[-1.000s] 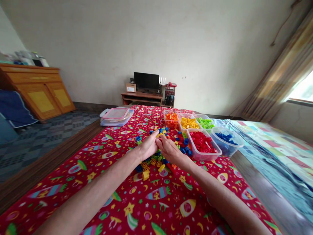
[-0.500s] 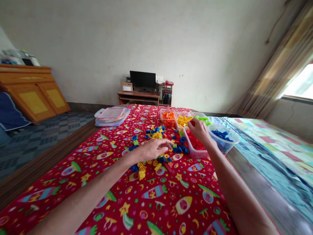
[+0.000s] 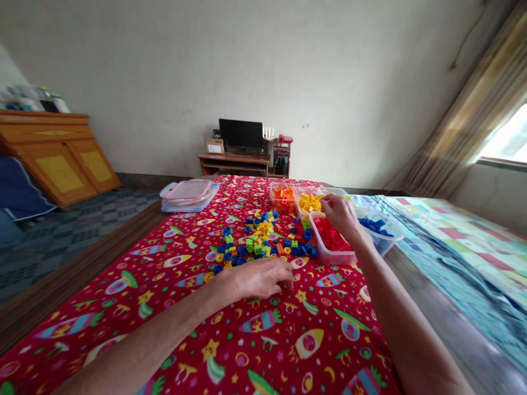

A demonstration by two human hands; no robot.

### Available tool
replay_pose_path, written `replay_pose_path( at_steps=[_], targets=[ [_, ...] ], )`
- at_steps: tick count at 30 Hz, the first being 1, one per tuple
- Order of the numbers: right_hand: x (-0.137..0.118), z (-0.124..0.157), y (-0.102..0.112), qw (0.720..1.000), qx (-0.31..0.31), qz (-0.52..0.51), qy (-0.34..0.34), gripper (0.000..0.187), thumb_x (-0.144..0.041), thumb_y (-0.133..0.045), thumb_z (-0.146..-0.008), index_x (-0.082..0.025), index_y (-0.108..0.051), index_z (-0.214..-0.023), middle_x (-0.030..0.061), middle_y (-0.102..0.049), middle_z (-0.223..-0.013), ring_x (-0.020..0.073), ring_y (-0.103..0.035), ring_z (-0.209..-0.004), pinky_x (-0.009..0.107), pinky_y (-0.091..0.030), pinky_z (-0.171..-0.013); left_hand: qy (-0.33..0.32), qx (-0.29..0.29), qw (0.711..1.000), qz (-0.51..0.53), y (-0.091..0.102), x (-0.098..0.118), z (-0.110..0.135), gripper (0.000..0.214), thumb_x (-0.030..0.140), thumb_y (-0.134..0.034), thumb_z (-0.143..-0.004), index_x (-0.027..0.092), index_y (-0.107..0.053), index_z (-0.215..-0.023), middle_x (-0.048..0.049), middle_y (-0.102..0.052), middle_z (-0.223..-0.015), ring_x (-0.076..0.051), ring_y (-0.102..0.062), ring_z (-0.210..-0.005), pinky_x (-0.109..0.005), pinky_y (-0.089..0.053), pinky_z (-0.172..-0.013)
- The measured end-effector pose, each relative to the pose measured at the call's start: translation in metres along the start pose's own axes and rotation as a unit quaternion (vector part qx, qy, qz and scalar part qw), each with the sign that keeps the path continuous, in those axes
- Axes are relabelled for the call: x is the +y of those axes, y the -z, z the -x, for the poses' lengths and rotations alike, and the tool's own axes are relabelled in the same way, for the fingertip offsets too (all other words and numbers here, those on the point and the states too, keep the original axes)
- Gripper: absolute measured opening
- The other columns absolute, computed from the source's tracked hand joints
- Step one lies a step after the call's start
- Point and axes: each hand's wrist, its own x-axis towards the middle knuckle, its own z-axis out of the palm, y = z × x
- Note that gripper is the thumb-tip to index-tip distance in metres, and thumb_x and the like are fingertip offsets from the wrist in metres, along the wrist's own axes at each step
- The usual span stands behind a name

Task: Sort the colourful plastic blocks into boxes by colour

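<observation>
left hand (image 3: 262, 278) by loose bricks (image 3: 258, 249) | right hand (image 3: 343, 214) near yellow bricks (image 3: 309, 203) | grip (both) unclear

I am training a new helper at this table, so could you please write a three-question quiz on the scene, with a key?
1. Multiple choice: which hand is nearer the tub of red pieces?
A) the left hand
B) the right hand
2. True or false: the stack of lids lies to the left of the loose mixed pieces, as the camera sees them.
3. Fill in the missing word: the rounded tub holds ____ pieces.

Key:
1. B
2. True
3. blue
</observation>
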Motion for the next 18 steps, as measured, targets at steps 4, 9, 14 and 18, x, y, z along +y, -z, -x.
replay_pose_path(
  at_steps=[4, 9, 14, 18],
  targets=[
    [-0.025, 0.011, -0.016, 0.991, -0.101, -0.007, 0.085, 0.027, -0.018, -0.044, -0.085, -0.016, -0.07, -0.09, 0.0047, -0.069, -0.075, 0.0125, -0.056, -0.064, 0.022, -0.035, -0.06, 0.003, 0.0, 1.0, -0.002, 0.003, 0.005, -0.001, 0.016, 0.008, -0.057, -0.078, 0.02, -0.065, -0.086, -0.0041, -0.065, -0.096, -0.02, -0.06, -0.091, -0.025, -0.045, -0.083],
    [-0.043, 0.023, -0.041, 0.962, -0.222, 0.047, 0.151, 0.027, -0.012, -0.043, -0.085, -0.015, -0.07, -0.088, 0.0067, -0.069, -0.076, 0.0126, -0.055, -0.063, 0.023, -0.032, -0.058, -0.005, 0.028, 0.999, 0.035, 0.012, -0.001, 0.0, 0.017, 0.01, -0.055, -0.078, 0.021, -0.067, -0.085, -0.0041, -0.066, -0.087, -0.019, -0.06, -0.085, -0.024, -0.044, -0.079],
    [-0.044, 0.028, -0.05, 0.953, -0.246, 0.059, 0.165, 0.028, -0.012, -0.042, -0.087, -0.015, -0.07, -0.09, 0.0079, -0.07, -0.083, 0.0142, -0.059, -0.071, 0.023, -0.032, -0.059, 0.063, 0.148, 0.977, 0.143, 0.032, -0.021, 0.004, 0.016, 0.016, -0.061, -0.078, 0.025, -0.071, -0.087, -0.0017, -0.072, -0.086, -0.02, -0.063, -0.08, -0.025, -0.044, -0.076],
    [-0.047, 0.032, -0.046, 0.928, -0.321, 0.025, 0.186, 0.024, -0.014, -0.049, -0.082, -0.018, -0.072, -0.085, 0.0046, -0.071, -0.08, 0.0133, -0.06, -0.069, 0.022, -0.032, -0.057, 0.141, 0.272, 0.943, 0.129, 0.039, -0.05, 0.011, 0.013, 0.016, -0.065, -0.074, 0.025, -0.072, -0.081, -0.0012, -0.071, -0.078, -0.02, -0.063, -0.072, -0.024, -0.045, -0.07]
  ],
)
